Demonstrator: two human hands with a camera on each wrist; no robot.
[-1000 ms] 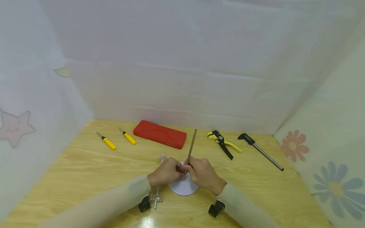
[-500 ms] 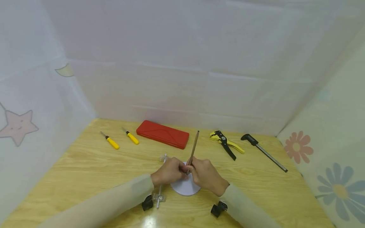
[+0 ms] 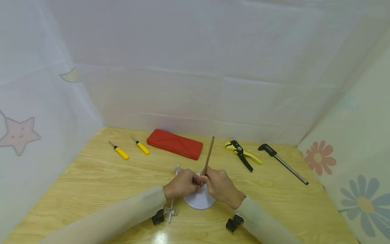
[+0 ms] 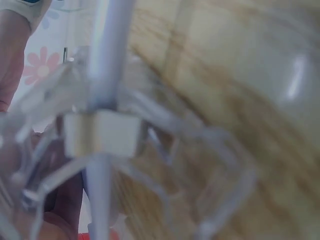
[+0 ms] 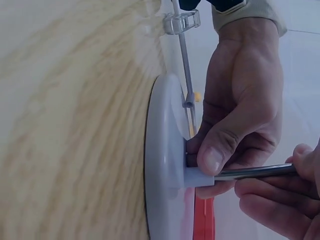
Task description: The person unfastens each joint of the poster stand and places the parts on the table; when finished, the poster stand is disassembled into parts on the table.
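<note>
The rod (image 3: 209,153) meets the collar (image 5: 198,177) on the disc (image 3: 200,202) and likely wants keeping square, the left hand (image 3: 182,183) pinching the collar and the right hand (image 3: 221,186), fingers curled, gripping the rod over the table (image 3: 91,184).

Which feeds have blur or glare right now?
Head: mostly crisp, glare spot on the wood-grain table near the bottom edge. Left wrist: the white rod is blurred, with glare farther right. Right wrist: dim, bluish, but the white round base and metal rod read clearly.
</note>
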